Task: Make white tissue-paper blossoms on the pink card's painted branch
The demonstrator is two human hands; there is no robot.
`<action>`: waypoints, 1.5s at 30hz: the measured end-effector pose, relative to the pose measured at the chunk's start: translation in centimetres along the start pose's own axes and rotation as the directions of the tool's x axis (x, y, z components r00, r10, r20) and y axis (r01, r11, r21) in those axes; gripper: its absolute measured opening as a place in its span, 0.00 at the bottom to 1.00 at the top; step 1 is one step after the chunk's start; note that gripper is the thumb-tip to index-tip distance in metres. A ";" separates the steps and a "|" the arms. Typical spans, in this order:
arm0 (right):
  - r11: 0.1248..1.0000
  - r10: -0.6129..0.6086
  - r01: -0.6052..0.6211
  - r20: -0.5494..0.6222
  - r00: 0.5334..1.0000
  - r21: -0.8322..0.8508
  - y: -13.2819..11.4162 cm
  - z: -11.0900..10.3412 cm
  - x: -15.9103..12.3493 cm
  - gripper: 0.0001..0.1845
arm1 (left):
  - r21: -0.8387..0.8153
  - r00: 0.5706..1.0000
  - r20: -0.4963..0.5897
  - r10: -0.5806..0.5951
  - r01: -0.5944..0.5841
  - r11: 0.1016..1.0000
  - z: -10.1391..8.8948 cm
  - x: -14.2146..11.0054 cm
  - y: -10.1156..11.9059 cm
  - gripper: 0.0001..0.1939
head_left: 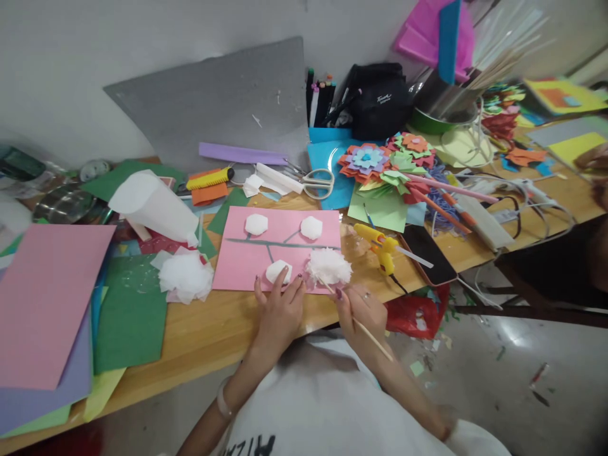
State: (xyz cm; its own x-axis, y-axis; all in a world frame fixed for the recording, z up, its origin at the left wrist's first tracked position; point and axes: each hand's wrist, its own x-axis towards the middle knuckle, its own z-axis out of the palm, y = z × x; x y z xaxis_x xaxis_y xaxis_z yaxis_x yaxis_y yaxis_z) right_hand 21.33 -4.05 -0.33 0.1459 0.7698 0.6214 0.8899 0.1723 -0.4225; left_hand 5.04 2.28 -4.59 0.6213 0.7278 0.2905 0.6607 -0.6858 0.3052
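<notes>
A pink sheet of paper [237,259] lies before me, with a dark branching line across it and white paper pieces [256,224] at the branch ends. My left hand [280,310] rests on the sheet's front edge, fingers spread over the lower white piece [278,272]. In my right hand [363,316] is a thin wooden stick [373,339], held like a pencil. Its tip meets the fluffy white paper tuft [329,266] at the sheet's lower right corner; the exact contact is too small to make out.
Right of the sheet lie a yellow glue gun [380,246] and a phone [427,254]. Scissors [318,183] and paper flowers [365,161] sit behind. White tissue squares [185,275] and coloured paper [57,304] are at left. Another person's hand [593,157] shows at far right.
</notes>
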 end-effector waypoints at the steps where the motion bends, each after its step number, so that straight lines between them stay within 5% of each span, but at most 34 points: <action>1: 0.999 0.005 -0.004 -0.025 1.000 0.033 -0.1 -0.3 -0.6 0.12 | 0.006 1.000 -0.001 0.010 -0.010 1.000 0.0 0.0 0.0 0.20; 11: 0.979 0.206 -0.205 -0.090 0.974 0.022 1.3 -0.3 -2.1 0.15 | 0.010 1.000 -0.009 -0.003 0.003 1.000 0.1 0.1 -0.2 0.17; 20: 0.987 0.145 -0.135 -0.131 0.981 0.083 1.7 2.1 -1.8 0.16 | -0.008 1.000 -0.013 -0.009 0.008 1.000 0.1 0.0 -0.3 0.19; 34: 0.974 0.038 -0.001 -0.161 0.986 0.227 1.0 1.8 -2.0 0.13 | -0.017 1.000 0.010 -0.003 0.004 1.000 0.0 0.1 -0.2 0.21; 40: 0.944 0.013 0.042 -0.162 0.987 0.328 0.6 0.6 -2.7 0.18 | -0.102 0.987 -0.160 -0.021 0.004 0.995 -2.0 -0.3 -1.1 0.14; 43: 0.938 0.088 -0.020 -0.182 0.979 0.347 1.1 0.4 -3.4 0.19 | -0.065 0.960 -0.235 -0.151 0.140 0.988 -4.1 -0.9 -3.7 0.10; 45: 0.934 0.135 -0.059 -0.197 0.971 0.352 1.8 0.4 -3.8 0.20 | -0.027 0.903 -0.337 -0.268 0.275 0.961 -5.9 -1.5 -6.4 0.10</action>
State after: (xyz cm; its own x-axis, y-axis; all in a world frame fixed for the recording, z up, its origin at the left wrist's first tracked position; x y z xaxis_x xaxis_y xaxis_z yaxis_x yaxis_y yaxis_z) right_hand 22.23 -6.47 -3.73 0.3473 0.6495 0.6764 0.6709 0.3319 -0.6631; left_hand -2.61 5.57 -1.62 0.2419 0.8398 0.4861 0.7947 -0.4589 0.3973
